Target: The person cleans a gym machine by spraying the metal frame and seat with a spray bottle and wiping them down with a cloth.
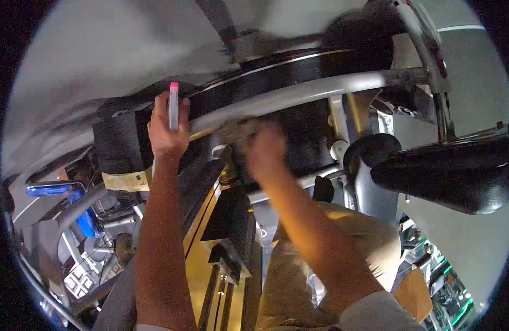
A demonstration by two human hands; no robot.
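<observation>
Left hand (167,129) fingers clamp a slim grey bottle (174,107) with pink cap, held upright against the black pad (122,146). Right hand (267,151), blurred, presses a cloth (238,131) on the grey bar (298,91); its finger state cannot be told. Black seat (447,176) at right

I saw my left hand (167,129) up against the machine's dark block (122,146), holding a slim upright tube (174,106), to the left of my right hand (265,151). That hand sat just under the curved bar (298,91), which ran up to the right. A padded arm (447,176) lay far right, and clamps (72,201) lay lower left.
</observation>
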